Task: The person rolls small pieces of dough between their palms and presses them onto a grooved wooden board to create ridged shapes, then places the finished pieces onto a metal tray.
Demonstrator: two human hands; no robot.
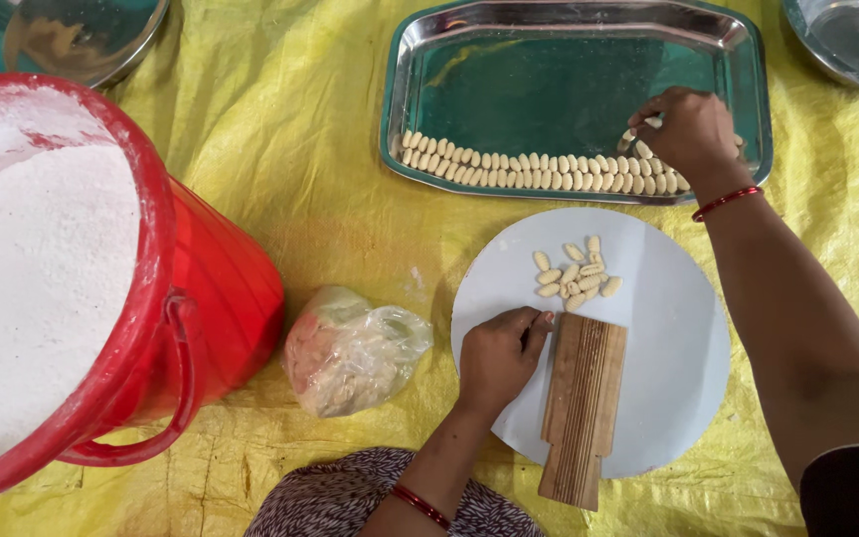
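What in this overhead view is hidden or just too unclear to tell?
Head view:
- What the right hand pinches over the steel tray: its fingers cover it.
- Contents of the crumpled clear plastic bag: blurred by the plastic.
- The red bucket of white powder: cut off by the left edge.
- The left hand hides its own fingertips at the ridged wooden board.

Yellow plastic sheet (280, 129) covers the whole surface, creased and shiny. Red bucket (201, 298) at far left, tipped toward the camera, filled nearly to the rim with white flour (32, 288); red handle hangs down at its front, rim dusted white. Just right of the bucket lies a crumpled clear plastic bag (350, 348) with pale lumpy contents. Steel bowl (72, 35) at top left corner, partly cut off. Another steel bowl's rim (852, 40) at top right corner.
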